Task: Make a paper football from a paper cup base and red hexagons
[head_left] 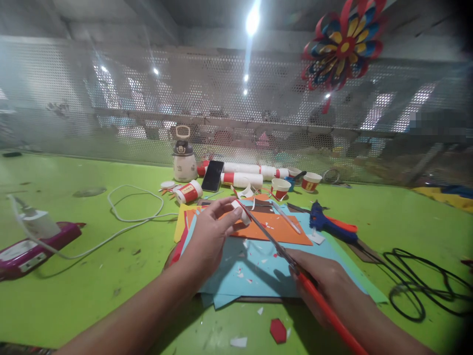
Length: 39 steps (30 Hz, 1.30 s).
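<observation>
While the left thumb and fingers are pinching a small white piece (243,214) between their tips, nearly closed, with the left hand (210,229) to its left, the right hand (327,276) is curling round the scissors (281,250), their blades lying along the piece's edge. Below, scraps are littering a blue sheet (264,283); rightward, a glue gun (332,226) is resting.

head view; close behind left hand (211,230), right hand (328,277); faces forward, down over table (92,276) toward perforated screen (218,79)
</observation>
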Available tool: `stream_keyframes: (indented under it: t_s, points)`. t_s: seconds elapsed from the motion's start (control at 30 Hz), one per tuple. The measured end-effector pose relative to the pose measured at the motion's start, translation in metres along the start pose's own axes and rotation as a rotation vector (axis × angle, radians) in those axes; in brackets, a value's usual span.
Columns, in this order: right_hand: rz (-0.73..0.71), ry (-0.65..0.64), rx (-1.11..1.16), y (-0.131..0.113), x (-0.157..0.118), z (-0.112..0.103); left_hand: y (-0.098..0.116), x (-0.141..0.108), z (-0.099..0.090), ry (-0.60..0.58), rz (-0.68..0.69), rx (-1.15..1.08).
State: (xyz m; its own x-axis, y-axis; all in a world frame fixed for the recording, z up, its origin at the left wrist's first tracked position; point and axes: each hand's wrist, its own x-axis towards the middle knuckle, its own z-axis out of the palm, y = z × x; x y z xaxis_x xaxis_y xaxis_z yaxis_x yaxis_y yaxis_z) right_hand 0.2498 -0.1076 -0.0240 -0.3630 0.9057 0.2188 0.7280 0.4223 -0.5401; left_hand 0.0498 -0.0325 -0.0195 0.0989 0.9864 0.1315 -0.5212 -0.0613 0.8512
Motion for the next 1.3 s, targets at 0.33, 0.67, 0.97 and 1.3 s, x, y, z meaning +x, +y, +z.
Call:
stream_keyframes:
  t_s: [0.33,0.67,0.97,1.3]
  points:
    - [0.036,-0.006,-0.016,-0.003,0.001,0.002,0.000,-0.001,0.000,-0.036,-0.004,0.038]
    - [0.015,0.039,-0.109,0.004,-0.003,0.008,-0.002,-0.001,0.000,-0.034,0.004,0.056]
    - [0.070,0.026,-0.189,0.007,-0.002,0.008,-0.002,0.002,-0.003,-0.048,0.006,0.075]
    - [0.035,0.036,-0.184,0.009,-0.001,0.009,-0.004,0.000,-0.003,-0.035,-0.010,0.037]
